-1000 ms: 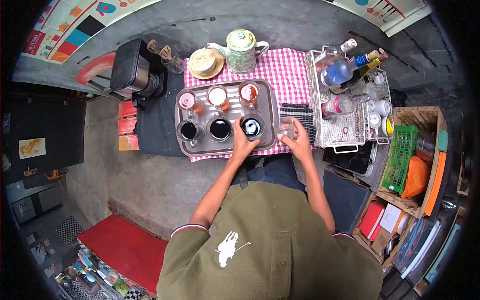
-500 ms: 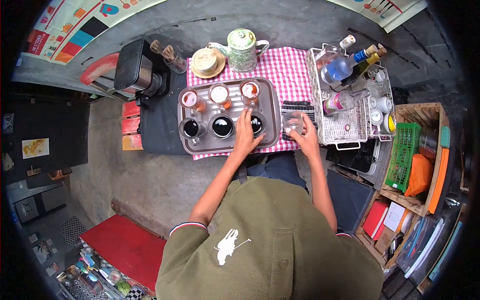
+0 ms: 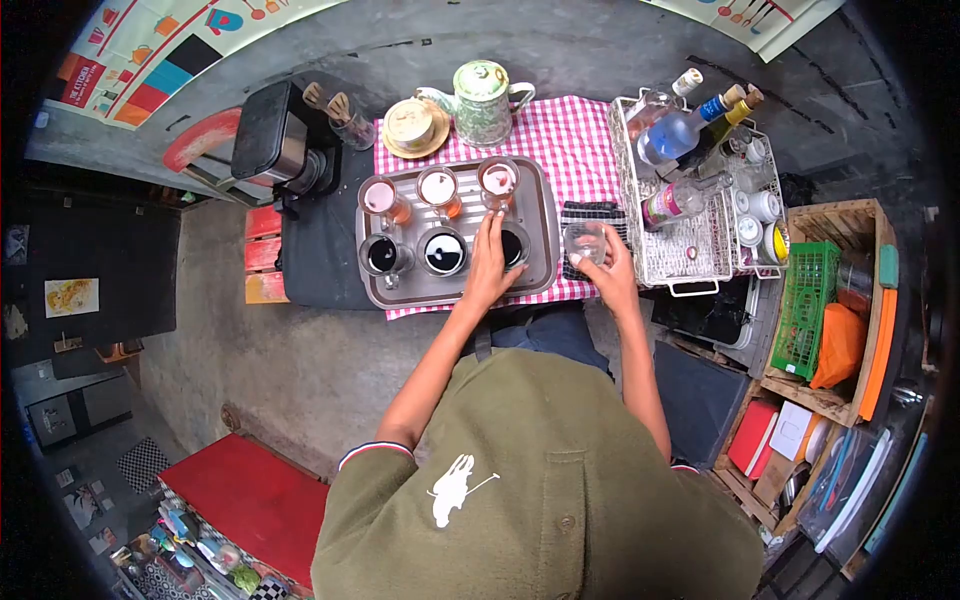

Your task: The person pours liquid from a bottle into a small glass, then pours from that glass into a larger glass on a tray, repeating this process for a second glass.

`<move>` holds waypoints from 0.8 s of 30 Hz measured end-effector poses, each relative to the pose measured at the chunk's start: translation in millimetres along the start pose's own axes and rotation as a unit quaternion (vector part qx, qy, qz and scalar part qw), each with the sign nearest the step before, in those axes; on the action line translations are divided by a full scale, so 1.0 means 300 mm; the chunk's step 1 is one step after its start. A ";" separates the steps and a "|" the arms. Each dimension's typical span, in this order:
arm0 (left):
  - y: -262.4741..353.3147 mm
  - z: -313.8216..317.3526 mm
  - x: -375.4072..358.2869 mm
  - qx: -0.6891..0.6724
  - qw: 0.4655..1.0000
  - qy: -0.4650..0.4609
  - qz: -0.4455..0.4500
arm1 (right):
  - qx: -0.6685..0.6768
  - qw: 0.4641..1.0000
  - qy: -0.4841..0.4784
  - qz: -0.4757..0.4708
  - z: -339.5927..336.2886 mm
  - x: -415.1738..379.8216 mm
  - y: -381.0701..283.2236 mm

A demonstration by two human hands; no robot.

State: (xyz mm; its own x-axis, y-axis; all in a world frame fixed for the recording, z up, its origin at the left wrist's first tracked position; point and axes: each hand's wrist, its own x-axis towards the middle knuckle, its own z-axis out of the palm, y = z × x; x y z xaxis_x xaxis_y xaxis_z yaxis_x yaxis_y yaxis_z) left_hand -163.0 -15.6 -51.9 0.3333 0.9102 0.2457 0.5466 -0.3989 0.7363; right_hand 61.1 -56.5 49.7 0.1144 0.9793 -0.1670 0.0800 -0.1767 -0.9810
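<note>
My left hand [image 3: 486, 268] is at the front right of the grey tray [image 3: 545, 232], its fingers and thumb around a glass of dark drink [image 3: 513, 244]. A clear glass [image 3: 583, 246] with no drink visible in it is held in my right hand [image 3: 613, 268], over a dark striped cloth [image 3: 592, 212] beside the tray. Also in the front row are a middle glass of dark drink [image 3: 443, 252] and a left one [image 3: 382, 255]. Behind them stand three glasses of reddish-amber drink with pale tops: left [image 3: 380, 197], middle [image 3: 438, 188] and right [image 3: 498, 180].
A green patterned teapot [image 3: 482, 105] and a lidded cup on a saucer [image 3: 411, 127] stand behind the tray. To the right, a white wire basket [image 3: 690, 262] holds several bottles and jars. A black machine [image 3: 270, 135] is at the left, near a jar of wooden sticks [image 3: 352, 130].
The view shifts very slightly. Both hands stay almost where they were, the left at the dark drink's glass and the right on the clear glass.
</note>
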 end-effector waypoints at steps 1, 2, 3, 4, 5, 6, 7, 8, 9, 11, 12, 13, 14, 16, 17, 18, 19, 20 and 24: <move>-0.002 0.000 0.001 -0.002 1.000 0.000 0.002 | 0.002 1.000 -0.001 -0.002 0.001 -0.003 -0.004; -0.003 0.000 0.001 -0.003 1.000 0.000 0.003 | 0.004 1.000 -0.003 -0.003 0.001 -0.006 -0.007; -0.005 0.002 0.000 -0.004 1.000 0.000 0.002 | 0.003 1.000 -0.002 -0.003 0.001 -0.009 -0.005; -0.008 0.003 -0.001 -0.006 1.000 -0.001 0.000 | 0.003 1.000 -0.002 -0.003 0.002 -0.012 -0.003; -0.012 0.003 -0.001 -0.007 1.000 -0.001 -0.002 | 0.003 1.000 -0.001 -0.003 0.003 -0.015 0.000; -0.015 0.003 0.000 -0.006 1.000 -0.002 -0.002 | 0.008 1.000 -0.002 -0.005 0.004 -0.017 0.001; -0.019 0.004 0.001 -0.006 1.000 -0.002 -0.001 | 0.013 1.000 -0.002 -0.007 0.006 -0.020 0.003; -0.022 0.005 0.000 -0.006 1.000 -0.003 0.000 | 0.018 1.000 -0.003 -0.008 0.006 -0.025 0.004; -0.020 0.004 -0.001 -0.002 1.000 -0.006 0.003 | 0.025 1.000 -0.003 -0.004 0.007 -0.031 0.005; -0.017 -0.001 0.006 0.008 1.000 -0.011 0.011 | 0.037 0.999 -0.006 0.000 0.009 -0.035 0.002; -0.019 0.002 0.010 0.012 1.000 -0.010 0.012 | 0.037 0.999 -0.007 0.003 0.007 -0.036 0.003; -0.020 0.004 0.011 0.015 1.000 -0.011 0.011 | 0.037 0.999 -0.010 0.005 0.005 -0.038 0.006; -0.021 0.007 0.009 0.017 1.000 -0.012 0.010 | 0.037 0.999 -0.012 0.007 0.003 -0.039 0.009; -0.016 0.002 0.009 0.017 1.000 -0.012 0.008 | 0.057 0.998 -0.019 0.002 0.003 -0.040 0.012; -0.013 0.002 0.009 0.016 1.000 -0.004 0.018 | 0.066 0.998 -0.024 0.001 0.002 -0.040 0.013; -0.009 0.001 0.010 0.017 0.999 0.004 0.027 | 0.069 0.997 -0.028 0.012 0.001 -0.041 0.007; -0.007 0.000 0.011 0.017 0.999 0.012 0.036 | 0.073 0.997 -0.027 0.014 0.002 -0.042 0.001; -0.002 0.000 0.011 0.014 0.999 0.020 0.049 | 0.077 0.997 -0.027 0.016 0.007 -0.043 -0.005; 0.114 -0.060 0.032 0.001 0.994 0.017 0.104 | 0.096 0.994 -0.035 0.029 0.011 -0.059 -0.009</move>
State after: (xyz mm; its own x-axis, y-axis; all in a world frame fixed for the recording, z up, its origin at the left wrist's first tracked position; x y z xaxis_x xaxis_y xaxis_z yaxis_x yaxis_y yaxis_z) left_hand -154.8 -18.7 -13.0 0.4135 0.8110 0.4139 0.4704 -0.5795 0.6655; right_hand 55.7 -73.0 54.9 0.0442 0.9736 -0.2238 -0.1166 -0.2174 -0.9691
